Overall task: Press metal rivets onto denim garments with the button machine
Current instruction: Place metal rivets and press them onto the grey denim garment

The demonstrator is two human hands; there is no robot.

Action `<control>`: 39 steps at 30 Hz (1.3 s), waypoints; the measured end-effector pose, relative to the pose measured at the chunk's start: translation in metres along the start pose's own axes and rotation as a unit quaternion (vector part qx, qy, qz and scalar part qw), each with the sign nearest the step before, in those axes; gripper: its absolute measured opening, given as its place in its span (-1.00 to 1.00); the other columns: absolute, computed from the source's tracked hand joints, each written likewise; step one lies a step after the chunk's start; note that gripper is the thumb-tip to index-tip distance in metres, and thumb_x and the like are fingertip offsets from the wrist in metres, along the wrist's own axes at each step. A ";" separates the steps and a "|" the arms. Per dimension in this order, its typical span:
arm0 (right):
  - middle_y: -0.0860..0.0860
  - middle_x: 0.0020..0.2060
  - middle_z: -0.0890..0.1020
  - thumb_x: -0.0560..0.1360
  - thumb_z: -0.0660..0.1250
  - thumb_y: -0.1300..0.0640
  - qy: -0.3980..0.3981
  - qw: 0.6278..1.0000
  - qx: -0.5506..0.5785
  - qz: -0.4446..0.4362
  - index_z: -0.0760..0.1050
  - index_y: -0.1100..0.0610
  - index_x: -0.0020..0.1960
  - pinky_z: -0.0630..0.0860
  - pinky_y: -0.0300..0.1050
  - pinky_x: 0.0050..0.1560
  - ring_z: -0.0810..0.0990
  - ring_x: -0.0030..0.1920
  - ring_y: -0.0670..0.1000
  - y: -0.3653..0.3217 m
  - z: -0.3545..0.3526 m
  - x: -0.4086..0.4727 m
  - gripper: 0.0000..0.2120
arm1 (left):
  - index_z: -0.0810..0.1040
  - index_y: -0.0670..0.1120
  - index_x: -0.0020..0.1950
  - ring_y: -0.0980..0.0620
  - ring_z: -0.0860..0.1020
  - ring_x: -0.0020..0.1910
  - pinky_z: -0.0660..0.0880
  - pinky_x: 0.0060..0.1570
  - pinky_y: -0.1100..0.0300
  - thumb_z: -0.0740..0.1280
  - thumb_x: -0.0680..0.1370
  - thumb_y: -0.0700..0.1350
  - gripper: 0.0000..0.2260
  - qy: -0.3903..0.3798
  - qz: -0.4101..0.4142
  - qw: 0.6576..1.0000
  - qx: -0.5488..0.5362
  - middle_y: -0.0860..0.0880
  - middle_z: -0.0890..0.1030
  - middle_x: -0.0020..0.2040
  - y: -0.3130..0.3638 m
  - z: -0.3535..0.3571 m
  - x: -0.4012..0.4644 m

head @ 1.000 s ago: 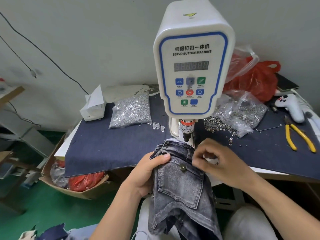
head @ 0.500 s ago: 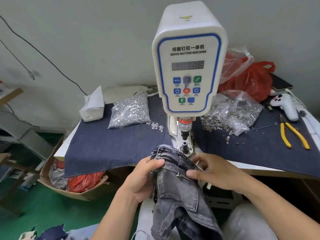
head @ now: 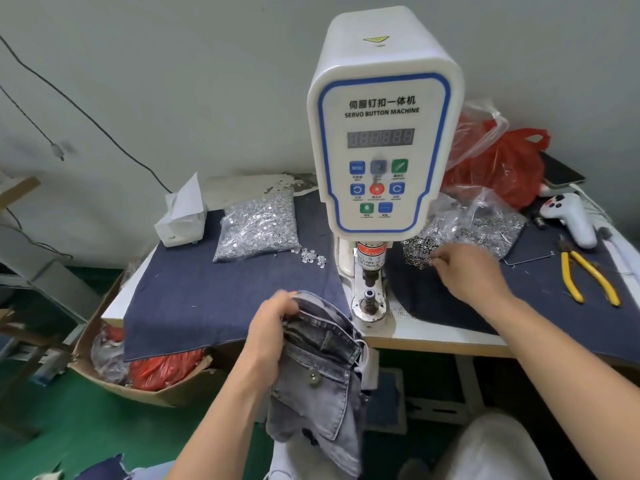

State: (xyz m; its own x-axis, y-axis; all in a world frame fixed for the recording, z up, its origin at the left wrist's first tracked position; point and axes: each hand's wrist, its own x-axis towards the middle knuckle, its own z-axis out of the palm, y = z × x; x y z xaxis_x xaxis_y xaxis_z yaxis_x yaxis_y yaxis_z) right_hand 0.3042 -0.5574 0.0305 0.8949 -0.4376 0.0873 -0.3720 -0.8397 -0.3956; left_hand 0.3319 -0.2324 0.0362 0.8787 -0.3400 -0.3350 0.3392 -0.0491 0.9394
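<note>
A white servo button machine (head: 382, 133) stands at the table's middle, its metal die (head: 369, 299) bare below the press head. My left hand (head: 270, 336) grips the waistband of a grey denim garment (head: 322, 386) that hangs off the table's front edge, a metal button on its pocket flap. My right hand (head: 465, 271) is stretched to the right of the machine, fingertips at a loose pile of metal rivets (head: 419, 251) beside an open clear bag (head: 485, 226). Blur hides whether the fingers hold a rivet.
A bag of silver rivet parts (head: 258, 230) and a tissue box (head: 181, 220) lie left of the machine on the dark blue cloth (head: 207, 296). Yellow pliers (head: 585, 275), a white controller (head: 571, 216) and a red plastic bag (head: 502, 168) sit right. A cardboard box (head: 114, 379) stands below left.
My right hand let go of the garment and moved up and right to the rivet pile. The garment slid down and left off the die, held by my left hand alone.
</note>
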 end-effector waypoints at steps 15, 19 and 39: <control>0.15 -0.18 0.62 0.55 0.29 0.28 0.046 0.994 -0.093 -0.037 0.57 0.18 -0.11 0.55 0.10 -0.16 0.60 -0.15 0.26 -0.005 0.025 0.013 -0.89 | 0.60 0.11 0.08 -0.17 0.65 0.03 0.40 -0.16 0.07 0.35 0.65 0.08 -0.90 0.221 0.076 0.816 0.528 -0.03 0.70 0.04 0.009 0.033 0.106; 0.12 -0.26 0.58 0.56 0.28 0.26 0.053 0.997 -0.042 -0.029 0.56 0.16 -0.18 0.43 0.03 -0.22 0.54 -0.22 0.22 -0.001 0.027 0.015 -0.84 | 0.60 0.08 0.12 -0.19 0.63 0.00 0.38 -0.19 0.05 0.29 0.69 0.11 -0.84 0.223 0.118 0.779 0.574 -0.04 0.67 0.06 0.005 0.037 0.109; 0.05 -0.06 0.70 0.65 0.28 0.22 0.005 0.995 0.087 0.038 0.67 0.18 -0.05 0.36 -0.06 -0.10 0.57 -0.06 0.15 -0.005 0.023 0.013 -0.79 | 0.53 0.13 -0.06 -0.07 0.58 -0.12 0.40 -0.20 0.09 0.34 0.59 0.03 -0.95 0.270 0.129 0.842 0.449 0.11 0.65 -0.08 -0.005 0.032 0.105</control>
State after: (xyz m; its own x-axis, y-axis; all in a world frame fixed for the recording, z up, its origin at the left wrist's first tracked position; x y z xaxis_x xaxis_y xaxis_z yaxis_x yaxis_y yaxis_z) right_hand 0.3231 -0.5512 0.0131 0.8632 -0.5013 0.0598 -0.3889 -0.7357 -0.5545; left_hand 0.4114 -0.2978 -0.0015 0.9911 0.0176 0.1320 -0.0628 -0.8121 0.5801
